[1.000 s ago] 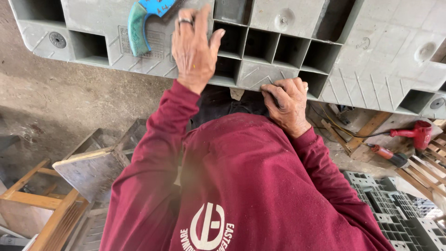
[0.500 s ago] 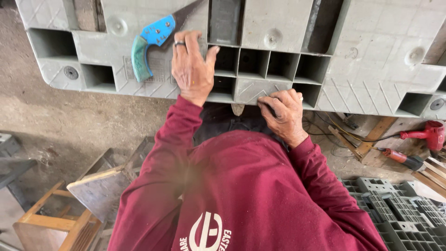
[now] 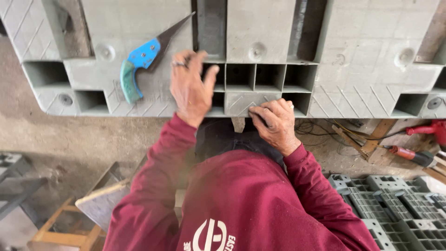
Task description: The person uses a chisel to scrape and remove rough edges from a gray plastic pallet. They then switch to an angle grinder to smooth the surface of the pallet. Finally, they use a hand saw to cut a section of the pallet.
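A large grey plastic pallet (image 3: 362, 56) fills the far side of the scene, its open cells facing the person. Near right lie more dark grey pallets (image 3: 399, 209); a wooden stool (image 3: 60, 232) stands near left. A saw with a blue handle (image 3: 139, 65) lies on the pallet's left part. The left hand (image 3: 190, 86) rests open on the pallet just right of the saw, a ring on one finger. The right hand (image 3: 274, 123) curls its fingers against the pallet's near edge, gripping no tool.
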